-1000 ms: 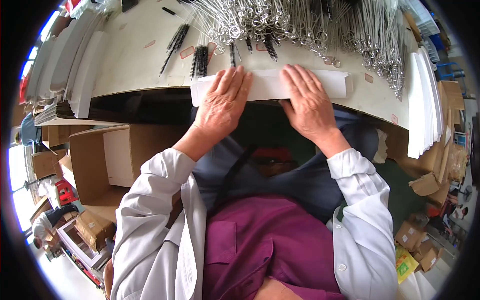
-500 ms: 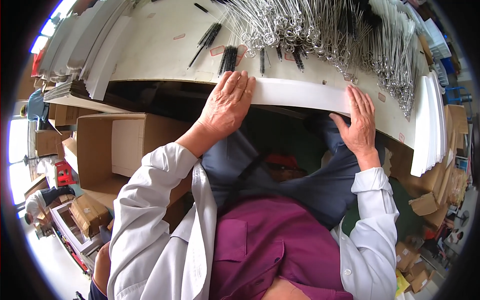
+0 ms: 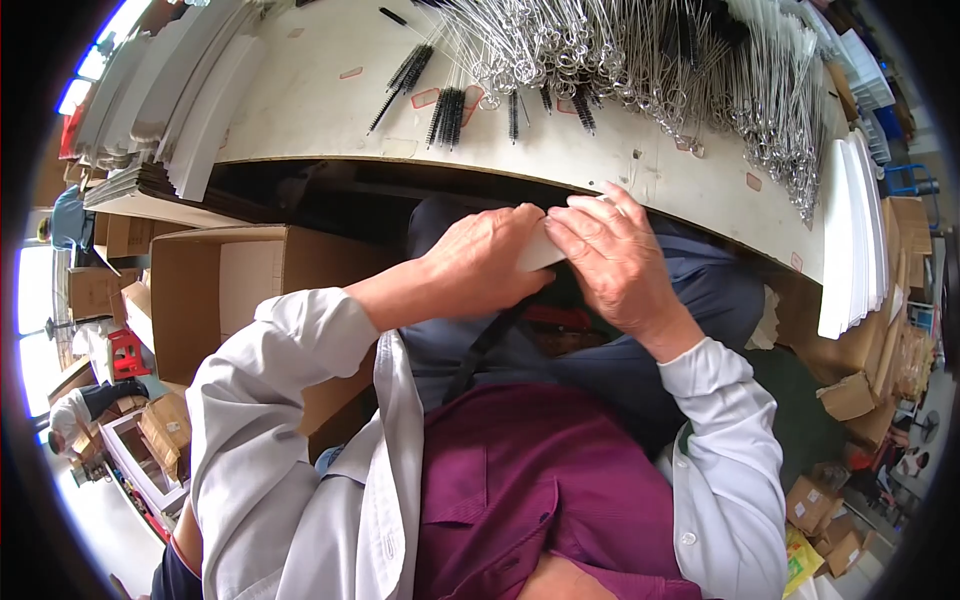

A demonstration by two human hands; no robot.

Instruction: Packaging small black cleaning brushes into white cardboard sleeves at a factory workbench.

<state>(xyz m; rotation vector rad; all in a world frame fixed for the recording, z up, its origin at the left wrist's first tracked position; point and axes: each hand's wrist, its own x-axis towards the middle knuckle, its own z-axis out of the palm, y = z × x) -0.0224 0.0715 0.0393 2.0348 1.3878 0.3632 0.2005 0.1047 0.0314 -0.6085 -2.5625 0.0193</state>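
Note:
Above my lap, just off the table's near edge, my left hand [image 3: 490, 258] is closed round a narrow white box [image 3: 541, 250]. Only a short piece of the box shows between my hands, and the rest is hidden. My right hand [image 3: 622, 262] bends its fingers over the box's other side, close against the left fingertips. Its thumb is mostly hidden. Beyond them on the table lie black-bristled wire brushes [image 3: 447, 116] and a large heap of wire brushes with looped metal ends [image 3: 570, 50].
Flat white boxes [image 3: 190, 85] are stacked on the table's left, with more white boxes [image 3: 853, 235] at its right edge. An open cardboard box [image 3: 215, 290] stands left of my legs. Other people [image 3: 75, 415] are at the far left.
Both hands have come off the table edge toward me and closer together. The white box, which lay flat along the edge, is now lifted and turned between them.

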